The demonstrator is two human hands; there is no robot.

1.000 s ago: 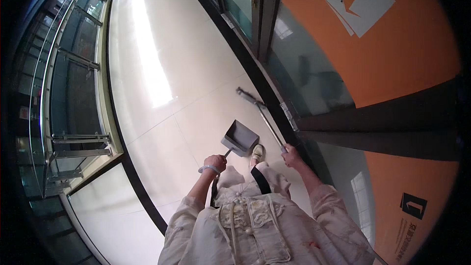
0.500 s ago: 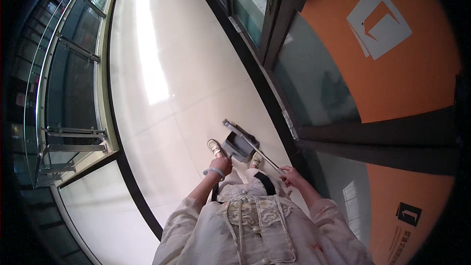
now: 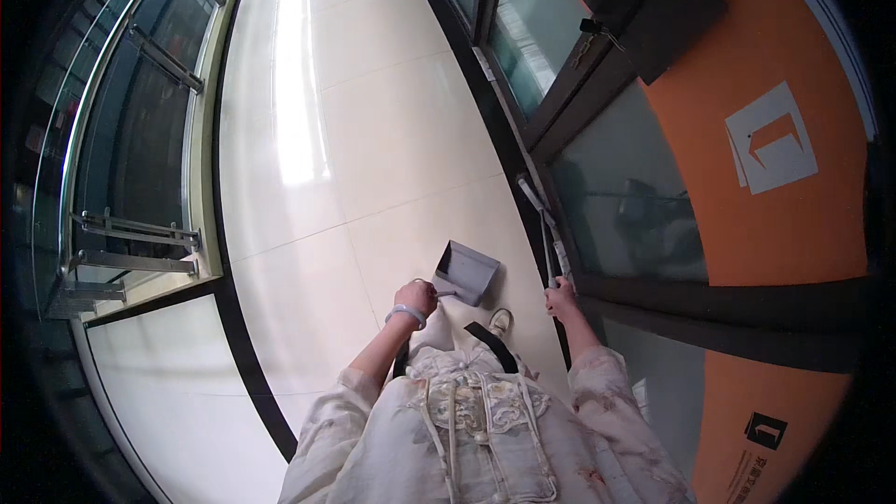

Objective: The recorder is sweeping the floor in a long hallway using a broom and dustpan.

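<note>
My left hand (image 3: 416, 298), with a pale bracelet at the wrist, is closed round the handle of a grey dustpan (image 3: 472, 273). The pan lies in front of my feet, its open side turned away to the upper left. In my closed right hand (image 3: 561, 299) is the handle of a broom (image 3: 548, 241). It points away from me beside the glass wall, its narrow head (image 3: 530, 194) along the dark floor border. Pan and broom are apart.
Pale glossy floor tiles (image 3: 373, 140) run ahead. On the left stands a glass railing with a metal handrail (image 3: 75, 145). At the right are glass doors with dark frames, orange panels (image 3: 784, 224) and a hanging lock (image 3: 590, 26). One shoe (image 3: 501, 319) shows below the pan.
The broom has swung from across the dustpan to the right, beside the glass wall. My right hand has moved forward. The pan has turned and shifted slightly; one shoe has left view.
</note>
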